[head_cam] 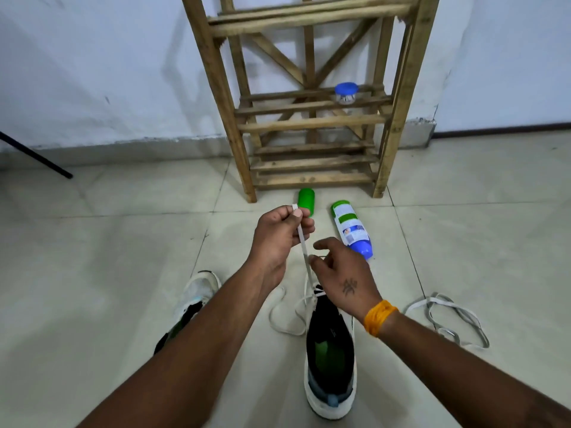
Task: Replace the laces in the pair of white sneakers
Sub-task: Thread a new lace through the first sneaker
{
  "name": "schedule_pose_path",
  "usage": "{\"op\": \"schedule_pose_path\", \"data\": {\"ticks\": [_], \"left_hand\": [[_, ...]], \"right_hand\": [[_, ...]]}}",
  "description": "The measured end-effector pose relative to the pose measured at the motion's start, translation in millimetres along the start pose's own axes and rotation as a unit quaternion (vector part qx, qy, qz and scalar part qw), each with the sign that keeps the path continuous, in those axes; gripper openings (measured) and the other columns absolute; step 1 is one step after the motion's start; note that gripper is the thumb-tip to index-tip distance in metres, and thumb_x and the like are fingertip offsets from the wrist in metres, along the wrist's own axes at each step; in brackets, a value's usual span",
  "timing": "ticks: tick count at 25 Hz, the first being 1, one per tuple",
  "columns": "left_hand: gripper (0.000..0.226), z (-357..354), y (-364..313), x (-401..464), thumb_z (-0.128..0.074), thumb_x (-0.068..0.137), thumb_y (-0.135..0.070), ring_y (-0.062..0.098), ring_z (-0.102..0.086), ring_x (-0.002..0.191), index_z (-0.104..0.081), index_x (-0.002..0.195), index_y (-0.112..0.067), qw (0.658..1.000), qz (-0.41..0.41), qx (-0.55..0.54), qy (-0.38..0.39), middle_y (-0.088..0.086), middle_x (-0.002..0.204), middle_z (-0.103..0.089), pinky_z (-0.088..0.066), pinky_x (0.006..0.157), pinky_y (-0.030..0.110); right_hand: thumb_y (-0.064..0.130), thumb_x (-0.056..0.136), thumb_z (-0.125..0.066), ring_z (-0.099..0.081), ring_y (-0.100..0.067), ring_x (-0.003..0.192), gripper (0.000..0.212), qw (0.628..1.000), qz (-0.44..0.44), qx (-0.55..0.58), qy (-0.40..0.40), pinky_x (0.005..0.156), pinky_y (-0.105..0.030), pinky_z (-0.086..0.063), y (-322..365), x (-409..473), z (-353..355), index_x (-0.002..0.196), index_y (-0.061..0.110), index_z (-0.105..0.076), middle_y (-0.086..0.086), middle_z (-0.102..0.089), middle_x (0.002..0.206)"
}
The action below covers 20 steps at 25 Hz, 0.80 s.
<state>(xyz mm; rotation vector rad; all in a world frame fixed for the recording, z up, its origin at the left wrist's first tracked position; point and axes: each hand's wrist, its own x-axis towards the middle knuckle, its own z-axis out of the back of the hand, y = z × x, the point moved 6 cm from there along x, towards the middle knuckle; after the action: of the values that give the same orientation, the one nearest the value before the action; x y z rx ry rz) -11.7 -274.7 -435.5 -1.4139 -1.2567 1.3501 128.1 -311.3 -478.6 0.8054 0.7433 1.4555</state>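
A wooden rack [309, 97] stands against the wall. On the floor before it, one sneaker [330, 359] lies lengthwise, toe towards the rack; the other sneaker [197, 299] is to its left. The left hand [279, 233] pinches the lace [302, 245] taut. The right hand [341, 273] pinches it lower. Pulling evenly should seat it flat.

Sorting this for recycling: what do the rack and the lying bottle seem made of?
Rack: bare, unpainted wood; visible grain, rough slats. Bottle: probably glossy plastic, green and blue with a printed label; metal cannot be ruled out.
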Motion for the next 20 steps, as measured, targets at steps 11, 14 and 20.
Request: {"op": "schedule_pose_path", "data": {"ticks": [11,14,20], "left_hand": [[0.024,3.1,-124.9,-5.3,-0.048,0.109,-0.015,0.021,-0.069,0.076,-0.067,0.097,-0.007,0.997,-0.039,-0.065,-0.01,0.005,0.074,-0.069,-0.058,0.091,0.041],[0.024,-1.0,-127.5,-8.7,-0.048,0.108,-0.012,0.019,-0.071,0.074,-0.067,0.097,-0.005,0.997,-0.035,-0.071,0.008,0.006,0.075,-0.069,-0.06,0.087,0.037],[0.024,18.2,-134.9,-0.9,-0.048,0.108,-0.013,0.02,-0.074,0.077,-0.069,0.098,-0.006,0.994,-0.025,-0.101,-0.031,0.005,0.078,-0.073,-0.061,0.088,0.038]], "right_hand": [[0.036,0.097,-0.065,-0.057,-0.022,0.057,0.015,0.973,0.022,0.043,0.223,0.056,-0.033,-0.052,64.4,11.3,-14.0,0.103,0.022,-0.067,-0.005,-0.068,0.068],[0.026,0.105,-0.056,-0.045,-0.022,0.048,0.017,0.942,0.012,0.279,0.184,0.044,-0.028,-0.044,117.3,22.1,7.4,0.107,0.011,-0.063,-0.008,-0.061,0.065],[0.03,0.105,-0.048,-0.048,-0.02,0.043,0.031,0.966,-0.017,0.042,0.256,0.046,-0.027,-0.043,89.6,2.0,-3.4,0.095,0.007,-0.067,-0.012,-0.065,0.068]]}}
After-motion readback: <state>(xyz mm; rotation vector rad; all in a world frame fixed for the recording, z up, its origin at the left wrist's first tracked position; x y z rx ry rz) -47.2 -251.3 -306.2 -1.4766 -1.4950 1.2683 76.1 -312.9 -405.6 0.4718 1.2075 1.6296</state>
